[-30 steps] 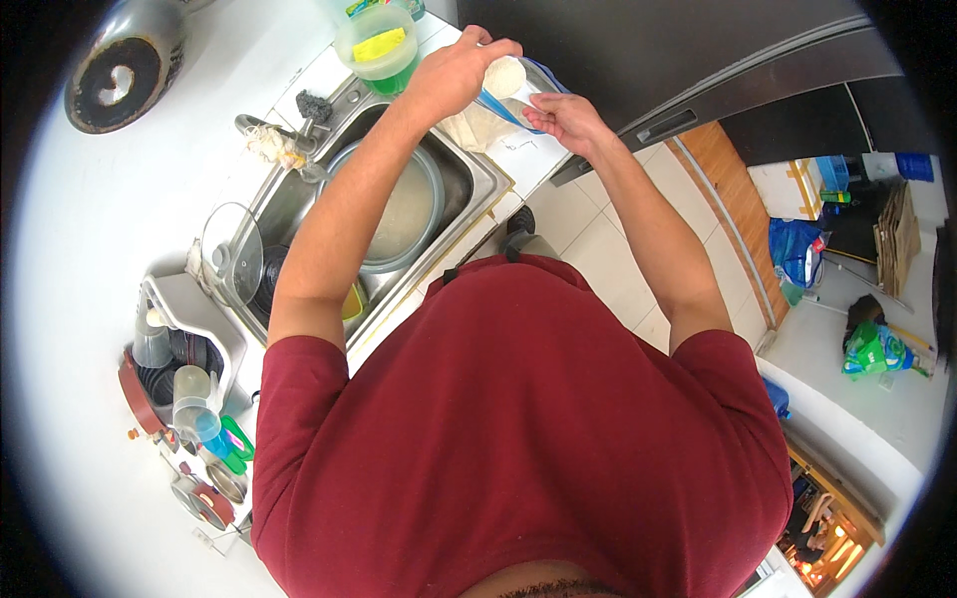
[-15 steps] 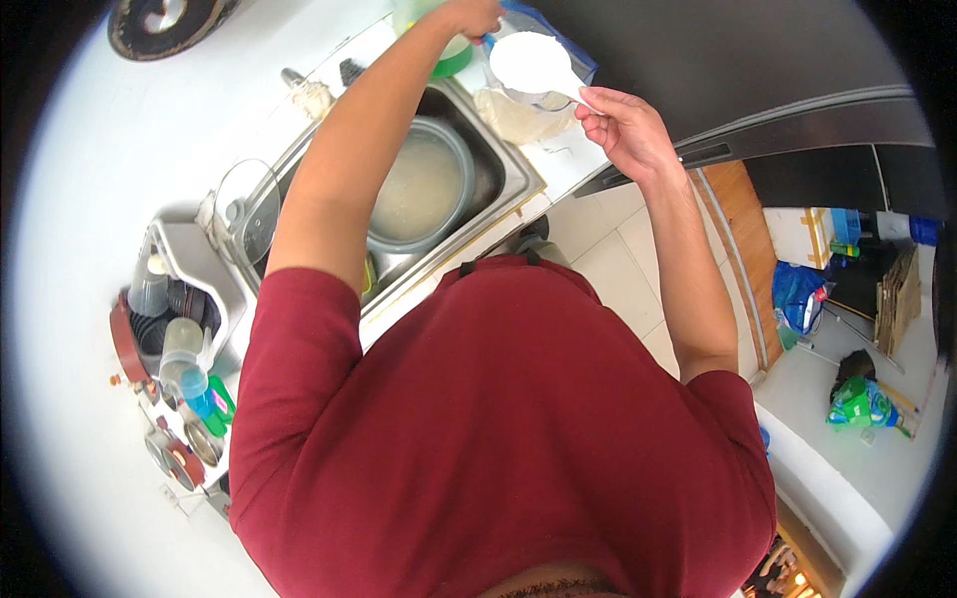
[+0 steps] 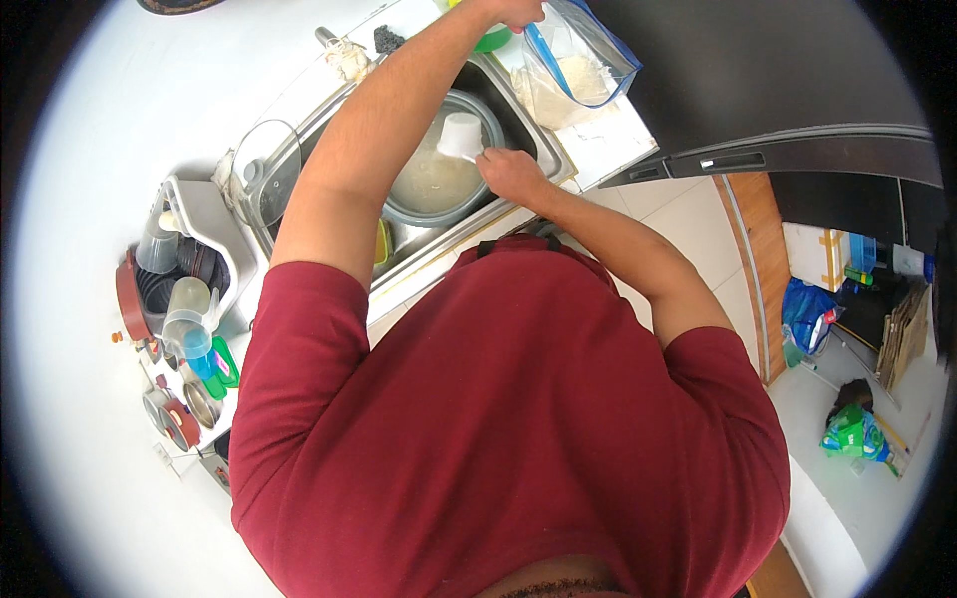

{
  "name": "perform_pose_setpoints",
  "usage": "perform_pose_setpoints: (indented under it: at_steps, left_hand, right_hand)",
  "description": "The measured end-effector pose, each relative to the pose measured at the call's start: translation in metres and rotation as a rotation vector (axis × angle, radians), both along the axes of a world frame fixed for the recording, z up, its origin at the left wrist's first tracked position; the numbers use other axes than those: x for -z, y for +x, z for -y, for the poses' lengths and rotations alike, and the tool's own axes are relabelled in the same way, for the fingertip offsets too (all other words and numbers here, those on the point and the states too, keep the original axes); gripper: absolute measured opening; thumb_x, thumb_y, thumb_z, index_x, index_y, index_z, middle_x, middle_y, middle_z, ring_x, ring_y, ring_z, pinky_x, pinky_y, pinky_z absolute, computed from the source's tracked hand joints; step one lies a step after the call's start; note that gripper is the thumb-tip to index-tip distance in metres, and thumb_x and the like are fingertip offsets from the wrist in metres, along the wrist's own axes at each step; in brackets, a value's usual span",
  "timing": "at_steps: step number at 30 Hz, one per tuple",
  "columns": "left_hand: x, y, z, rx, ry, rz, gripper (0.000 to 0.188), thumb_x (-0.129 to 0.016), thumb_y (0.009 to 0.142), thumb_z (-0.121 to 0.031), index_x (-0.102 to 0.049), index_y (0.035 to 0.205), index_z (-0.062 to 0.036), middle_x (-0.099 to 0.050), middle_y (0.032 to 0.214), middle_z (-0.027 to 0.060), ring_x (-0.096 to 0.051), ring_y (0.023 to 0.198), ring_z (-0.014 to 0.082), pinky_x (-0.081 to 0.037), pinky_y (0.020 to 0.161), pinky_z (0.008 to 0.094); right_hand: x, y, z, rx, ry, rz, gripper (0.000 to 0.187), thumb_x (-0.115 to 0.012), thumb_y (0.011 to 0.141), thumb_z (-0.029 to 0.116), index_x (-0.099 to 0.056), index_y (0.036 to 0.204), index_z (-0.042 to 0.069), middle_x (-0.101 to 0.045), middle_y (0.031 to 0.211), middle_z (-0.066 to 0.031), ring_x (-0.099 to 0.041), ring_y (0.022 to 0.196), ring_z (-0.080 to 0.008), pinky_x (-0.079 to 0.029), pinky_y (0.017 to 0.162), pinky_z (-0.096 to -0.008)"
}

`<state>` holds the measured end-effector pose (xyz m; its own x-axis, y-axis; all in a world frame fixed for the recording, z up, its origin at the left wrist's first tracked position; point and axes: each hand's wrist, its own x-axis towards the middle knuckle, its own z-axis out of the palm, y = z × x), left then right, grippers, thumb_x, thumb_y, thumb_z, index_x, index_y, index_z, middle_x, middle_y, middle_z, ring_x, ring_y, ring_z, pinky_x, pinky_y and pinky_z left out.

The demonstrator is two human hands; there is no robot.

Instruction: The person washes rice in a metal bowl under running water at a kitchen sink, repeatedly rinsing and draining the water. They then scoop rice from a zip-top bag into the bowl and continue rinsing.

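Note:
My right hand [image 3: 510, 176] is closed round the handle of a white scoop [image 3: 461, 136]. The scoop is tipped over a grey pot [image 3: 495, 125] in the metal sink. Cloudy liquid with pale grains [image 3: 434, 179] fills the lower part of the pot. At the top edge, my left hand [image 3: 520, 12] is closed on the blue-trimmed rim of a clear plastic bag [image 3: 598, 45]. White grains that look like rice lie in the bag. Part of my left hand is cut off by the picture's edge.
Left of the sink [image 3: 558, 164] a glass lid [image 3: 274, 169] leans by a grey dish rack [image 3: 224, 224] with black dishes and clear pitchers. A yellow-green sponge [image 3: 382, 241] lies in the sink. A dark refrigerator [image 3: 778, 80] stands on the right. Behind my left hand is a green container [image 3: 493, 40].
My right hand has moved left and down with the scoop, from beside the bag to over the pot. The scoop, earlier level and heaped with white grains, is now tipped. My left hand stays on the bag.

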<state>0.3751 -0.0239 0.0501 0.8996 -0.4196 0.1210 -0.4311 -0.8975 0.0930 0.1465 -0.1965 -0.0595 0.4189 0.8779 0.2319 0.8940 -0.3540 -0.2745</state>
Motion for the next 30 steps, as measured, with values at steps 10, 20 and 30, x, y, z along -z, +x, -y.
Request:
perform_pose_setpoints:
  at_steps: [10, 20, 30]
  left_hand:
    - [-0.006, -0.018, 0.003, -0.058, -0.322, -0.091, 0.028, -0.06, 0.071, -0.015, -0.07, 0.091, 0.0003, -0.068, 0.085, 0.0257, -0.066, 0.086, 0.0404, -0.053, 0.078, 0.0473]
    - [0.014, -0.025, 0.005, 0.027, -0.221, 0.106, 0.027, -0.058, 0.072, -0.01, -0.07, 0.093, -0.0005, -0.067, 0.087, 0.024, -0.064, 0.087, 0.0395, -0.05, 0.081, 0.0473]
    - [-0.075, -0.118, 0.037, -0.282, -0.393, 0.18, 0.035, -0.058, 0.074, -0.003, -0.07, 0.107, -0.0023, -0.068, 0.09, 0.0246, -0.066, 0.086, 0.0411, -0.052, 0.083, 0.0453]
  right_hand:
    - [0.02, -0.009, 0.012, -0.047, -0.022, -0.014, 0.011, -0.057, 0.084, 0.01, -0.064, 0.09, 0.004, -0.06, 0.079, -0.0098, -0.065, 0.076, -0.0255, -0.055, 0.064, -0.0367]
    - [-0.187, 0.022, 0.118, 0.46, 0.447, 0.119, 0.01, -0.063, 0.087, 0.009, -0.067, 0.08, 0.004, -0.061, 0.07, -0.0125, -0.062, 0.062, -0.0304, -0.052, 0.059, -0.0395]
    - [-0.142, 0.145, 0.06, 0.592, -0.343, -0.145, 0.02, -0.062, 0.077, 0.012, -0.071, 0.085, -0.004, -0.068, 0.085, -0.0271, -0.069, 0.082, -0.0407, -0.055, 0.078, -0.0471]
